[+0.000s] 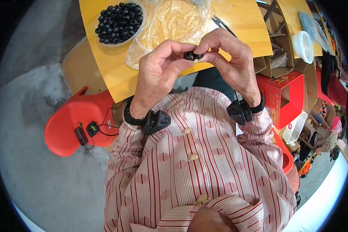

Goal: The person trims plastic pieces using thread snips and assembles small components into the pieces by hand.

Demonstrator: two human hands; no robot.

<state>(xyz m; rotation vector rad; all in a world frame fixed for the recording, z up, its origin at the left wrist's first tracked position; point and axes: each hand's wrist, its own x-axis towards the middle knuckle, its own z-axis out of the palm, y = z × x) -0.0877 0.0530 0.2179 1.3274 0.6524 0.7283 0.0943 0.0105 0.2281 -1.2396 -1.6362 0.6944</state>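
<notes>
Glossy round black plastic beads [120, 24] filled the white plastic bowl [144, 18] at far left; a round white tub [302, 46] sat at far right. My left hand [156, 71] and right hand [236, 58] narrowly pinched 1 small black plastic piece [189, 56] over the yellow table [251, 23]'s near edge. A crumpled clear plastic bag [164, 25] lay just beyond.

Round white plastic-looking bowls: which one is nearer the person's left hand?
The bowl heaped with glossy black round beads, at upper left; the other bowl, beyond the right hand, shows none.
</notes>
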